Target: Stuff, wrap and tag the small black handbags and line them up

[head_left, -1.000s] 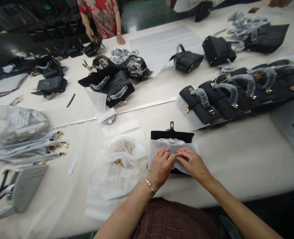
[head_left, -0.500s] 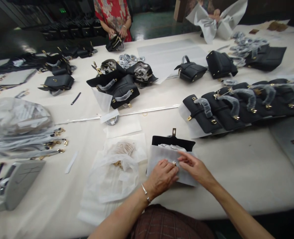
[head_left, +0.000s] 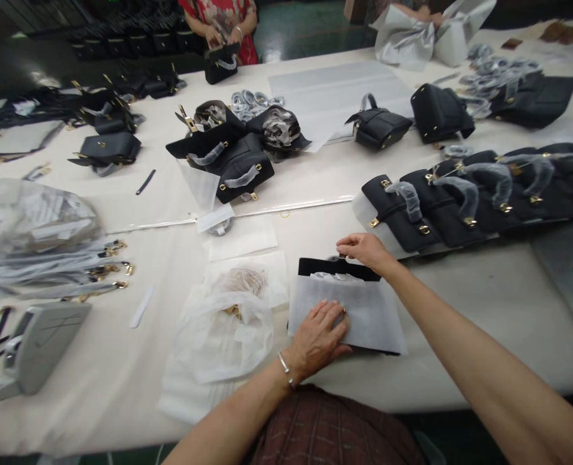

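Note:
Just in front of me lies a black handbag (head_left: 310, 266) with its flap folded back and white stuffing (head_left: 337, 277) showing at its mouth. A translucent whitish sheet (head_left: 376, 316) covers the bag's front. My left hand (head_left: 319, 337) rests on this sheet with its fingers stretched out, beside a small gold fitting (head_left: 344, 312). At the far edge of the flap, my right hand (head_left: 366, 250) pinches the flap's metal clasp, which the fingers mostly hide.
Finished-looking black handbags (head_left: 412, 210) stand in a row on the right, their handles wrapped. To my left are a filmy white bag (head_left: 247, 339), wrapped straps (head_left: 48, 274) and a grey case (head_left: 53, 342). More handbags (head_left: 245, 168) lie beyond; a co-worker (head_left: 223, 26) handles one.
My right hand has moved away from the gold fitting to the flap's clasp. My left hand has flattened on the sheet. Across the table, the co-worker's handbag has been turned upright.

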{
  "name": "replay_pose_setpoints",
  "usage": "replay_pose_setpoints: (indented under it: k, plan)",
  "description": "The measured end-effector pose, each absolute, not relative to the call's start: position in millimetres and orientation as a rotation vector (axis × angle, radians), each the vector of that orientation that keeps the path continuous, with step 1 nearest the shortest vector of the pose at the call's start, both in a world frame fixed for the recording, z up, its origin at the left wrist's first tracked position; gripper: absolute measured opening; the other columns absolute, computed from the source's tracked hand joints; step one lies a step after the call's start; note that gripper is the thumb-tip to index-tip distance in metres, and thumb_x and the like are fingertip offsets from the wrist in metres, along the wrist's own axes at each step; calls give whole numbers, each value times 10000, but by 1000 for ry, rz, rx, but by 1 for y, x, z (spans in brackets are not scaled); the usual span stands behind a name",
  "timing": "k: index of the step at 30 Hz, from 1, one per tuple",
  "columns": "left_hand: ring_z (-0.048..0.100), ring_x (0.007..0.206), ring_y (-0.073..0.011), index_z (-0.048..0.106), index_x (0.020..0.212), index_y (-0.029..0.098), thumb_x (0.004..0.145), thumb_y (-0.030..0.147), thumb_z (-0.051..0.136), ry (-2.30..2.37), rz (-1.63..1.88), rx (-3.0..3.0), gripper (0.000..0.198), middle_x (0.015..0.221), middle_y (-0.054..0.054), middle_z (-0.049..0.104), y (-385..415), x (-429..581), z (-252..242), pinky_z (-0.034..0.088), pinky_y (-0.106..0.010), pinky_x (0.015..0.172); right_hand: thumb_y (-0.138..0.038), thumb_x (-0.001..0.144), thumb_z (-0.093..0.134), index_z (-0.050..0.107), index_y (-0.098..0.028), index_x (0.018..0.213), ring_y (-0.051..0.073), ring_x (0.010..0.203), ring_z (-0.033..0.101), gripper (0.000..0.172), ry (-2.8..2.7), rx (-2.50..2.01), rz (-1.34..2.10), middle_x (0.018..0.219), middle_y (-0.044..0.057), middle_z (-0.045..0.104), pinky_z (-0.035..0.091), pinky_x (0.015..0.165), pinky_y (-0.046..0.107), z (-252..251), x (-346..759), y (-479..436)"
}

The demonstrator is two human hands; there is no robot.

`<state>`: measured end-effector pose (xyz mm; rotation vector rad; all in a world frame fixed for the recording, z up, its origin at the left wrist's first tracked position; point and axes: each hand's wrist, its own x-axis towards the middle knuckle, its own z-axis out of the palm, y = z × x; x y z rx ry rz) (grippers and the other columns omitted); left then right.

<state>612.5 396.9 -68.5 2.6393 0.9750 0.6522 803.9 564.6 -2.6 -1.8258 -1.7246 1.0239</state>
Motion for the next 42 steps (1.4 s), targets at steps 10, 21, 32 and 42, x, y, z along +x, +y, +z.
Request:
replay_pose_setpoints:
  k: [10,21,32,42]
  plan:
    - [549,1247,-262,588,1172,153,929,531,562,926,659,2623,450,1229,-142,628,391,615,-78,424,-436,1107,-186,946,534,709,-198,917,196,833,672,177,-2354,-1346,343,868,58,732,528,794,320,17,772,422]
    - [579,1195,-291,462,1310,79,822,677,606,970,709,2489,785,1262,-178,604,401,617,-69,443,-428,1081,-263,874,616,696,-228,903,200,902,689,91,-1845,-1500,446,1051,62,714,583,782,328,-11,794,423]
    - [495,1244,-293,589,998,182,967,404,545,1124,534,2663,228,1082,-73,626,420,644,-37,401,-487,1071,-251,771,654,717,-240,799,166,736,646,70,-2116,-1731,570,827,1,719,477,697,284,13,808,495]
    - [306,1427,-343,489,1359,203,935,479,558,1305,644,2515,511,1475,-130,435,422,648,-61,268,-606,1161,-221,934,504,649,-211,919,186,737,645,146,-2386,-1637,-15,891,49,719,386,595,298,15,781,471]
